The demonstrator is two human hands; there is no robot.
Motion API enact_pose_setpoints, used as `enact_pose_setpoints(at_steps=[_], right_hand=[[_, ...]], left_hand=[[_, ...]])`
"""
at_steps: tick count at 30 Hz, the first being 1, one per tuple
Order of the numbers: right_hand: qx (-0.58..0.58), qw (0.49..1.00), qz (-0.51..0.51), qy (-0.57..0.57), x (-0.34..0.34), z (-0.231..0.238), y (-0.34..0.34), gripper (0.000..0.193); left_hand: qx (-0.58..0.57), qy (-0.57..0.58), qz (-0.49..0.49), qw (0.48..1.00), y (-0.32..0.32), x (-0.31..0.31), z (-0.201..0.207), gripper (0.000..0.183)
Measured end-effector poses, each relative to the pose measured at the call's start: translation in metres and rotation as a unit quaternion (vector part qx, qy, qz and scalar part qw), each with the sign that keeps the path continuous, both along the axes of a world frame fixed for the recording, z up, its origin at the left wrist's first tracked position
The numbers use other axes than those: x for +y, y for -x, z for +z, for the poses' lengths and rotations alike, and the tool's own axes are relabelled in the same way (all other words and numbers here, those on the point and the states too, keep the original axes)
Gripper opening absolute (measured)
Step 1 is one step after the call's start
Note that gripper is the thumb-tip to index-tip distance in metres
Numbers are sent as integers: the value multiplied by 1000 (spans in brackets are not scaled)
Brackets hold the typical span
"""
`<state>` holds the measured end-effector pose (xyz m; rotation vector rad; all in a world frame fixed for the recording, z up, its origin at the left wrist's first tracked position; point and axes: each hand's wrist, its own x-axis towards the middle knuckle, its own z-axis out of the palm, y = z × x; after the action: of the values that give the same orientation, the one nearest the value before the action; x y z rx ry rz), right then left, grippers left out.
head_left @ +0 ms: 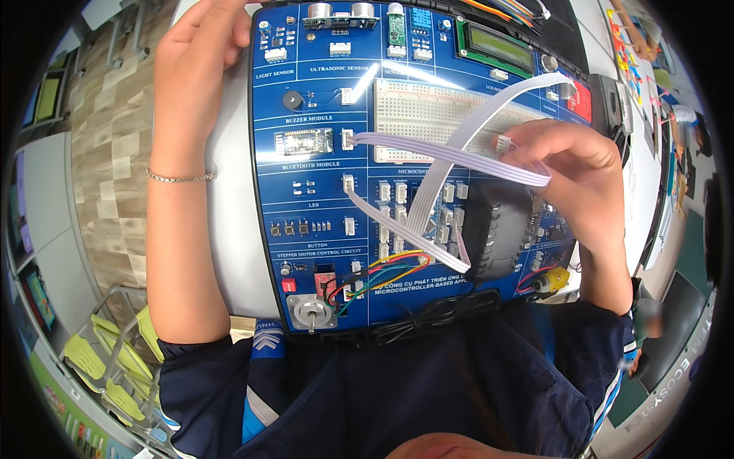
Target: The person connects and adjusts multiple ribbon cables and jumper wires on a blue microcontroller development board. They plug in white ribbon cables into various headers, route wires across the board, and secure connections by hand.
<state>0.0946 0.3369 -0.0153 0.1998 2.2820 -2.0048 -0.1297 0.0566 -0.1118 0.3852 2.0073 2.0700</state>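
My right hand (569,157) pinches a white plug (502,143) over the right part of the breadboard (401,115). A pale purple ribbon cable (428,149) runs from the Bluetooth module's socket (348,139) and loops back by my fingers. Another ribbon cable (470,130) arches from the board's upper right down to the white sockets in the middle. A third cable (405,233) leaves the LED module. At the upper left corner of the blue electronics training board (306,260), my left hand (200,57) has curled fingers, some tips cut off by the picture's upper edge.
A stepper motor (312,312) with coloured wires (390,268) sits at the board's near left. Black cable (428,317) is bundled along the near edge. A display module (497,46) lies at the far right. Green chairs (115,359) stand on the left.
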Motion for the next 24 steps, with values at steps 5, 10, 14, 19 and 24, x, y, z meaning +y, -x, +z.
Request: enact_pose_setpoints(at_steps=[5, 10, 14, 19, 24], right_hand=[[17, 1000, 8, 15, -2, -3, 2, 19], [-11, 1000, -1, -17, -9, 3, -1, 25], [2, 1000, 5, 5, -11, 6, -6, 24], [9, 998, 22, -53, -12, 11, -8, 19], [6, 997, 27, -78, -14, 13, -11, 21]], left_hand=[[-4, 4, 3, 1000, 2, 0, -1, 41], [0, 22, 8, 1000, 2, -2, 2, 41], [-8, 15, 8, 1000, 2, -3, 2, 41], [-12, 7, 1, 1000, 4, -1, 3, 41], [-7, 6, -2, 1000, 5, -2, 1, 41]])
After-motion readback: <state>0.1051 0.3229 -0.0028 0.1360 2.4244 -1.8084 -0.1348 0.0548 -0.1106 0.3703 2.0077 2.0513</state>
